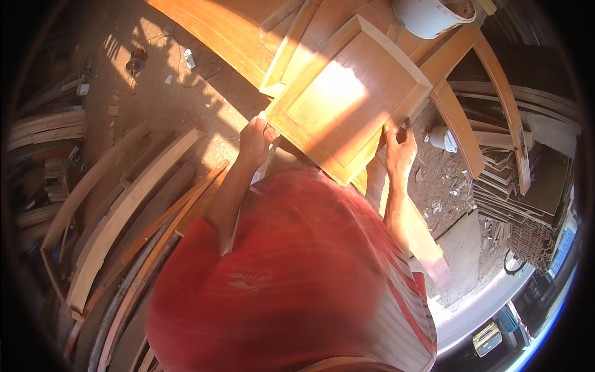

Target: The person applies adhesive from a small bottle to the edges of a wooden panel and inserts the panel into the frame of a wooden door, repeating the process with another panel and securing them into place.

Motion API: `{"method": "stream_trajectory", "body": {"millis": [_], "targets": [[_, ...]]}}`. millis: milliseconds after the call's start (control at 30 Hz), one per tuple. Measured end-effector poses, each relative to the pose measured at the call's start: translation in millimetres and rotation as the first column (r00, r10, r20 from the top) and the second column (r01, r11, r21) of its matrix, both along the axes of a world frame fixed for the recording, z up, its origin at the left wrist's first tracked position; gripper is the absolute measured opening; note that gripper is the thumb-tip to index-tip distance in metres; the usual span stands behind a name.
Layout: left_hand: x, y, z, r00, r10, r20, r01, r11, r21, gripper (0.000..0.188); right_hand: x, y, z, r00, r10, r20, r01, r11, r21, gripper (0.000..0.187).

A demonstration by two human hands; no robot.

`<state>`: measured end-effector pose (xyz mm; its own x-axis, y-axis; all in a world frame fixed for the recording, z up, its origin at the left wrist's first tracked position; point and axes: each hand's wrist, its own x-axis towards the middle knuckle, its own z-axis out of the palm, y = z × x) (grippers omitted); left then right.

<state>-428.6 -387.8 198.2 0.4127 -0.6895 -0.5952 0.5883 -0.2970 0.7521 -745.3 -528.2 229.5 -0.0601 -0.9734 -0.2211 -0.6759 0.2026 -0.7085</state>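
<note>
A framed wooden panel (350, 105), much like a cabinet door, is tilted in front of me with a bright patch of sunlight on its face. My left hand (254, 144) is closed on its left corner, the thumb along the edge. On the right edge, near the corner closer to me, my right hand (400, 150) grips it with the thumb on the upper face; the other fingers are partly hidden. The panel's far part overlaps a large orange-brown wooden surface (214, 31). Whether it rests on that surface, I cannot tell.
A white bucket (424, 17) stands beyond the panel. Curved wooden pieces (505, 102) reach out at the right, above a smaller white pail (442, 139). Long curved boards (124, 217) crowd the left. Stacked thin sheets (517, 192) lie at the right. A power tool (136, 61) sits on the littered floor.
</note>
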Motion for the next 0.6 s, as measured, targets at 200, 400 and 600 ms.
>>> {"method": "stream_trajectory", "body": {"millis": [200, 400, 600], "targets": [[1.0, 23.2, 5.8, 0.864, -0.32, 0.389, 0.326, 0.944, 0.053, 0.03, 21.2, -18.5, 11.5, 0.998, 0.001, -0.058, 0.001, 1.0, 0.031, 0.07], [12.7, 18.5, 9.9, 0.653, -0.563, 0.506, 0.575, 0.804, 0.153, 0.03, 6.8, -24.7, 19.7, 0.99, -0.003, -0.138, -0.003, 0.999, -0.043, 0.062], [21.3, 2.3, 15.9, 0.872, -0.478, -0.102, 0.486, 0.871, 0.069, 0.028, 11.2, -36.5, 35.9, 0.979, -0.193, -0.068, 0.186, 0.977, -0.106, 0.055]]}}
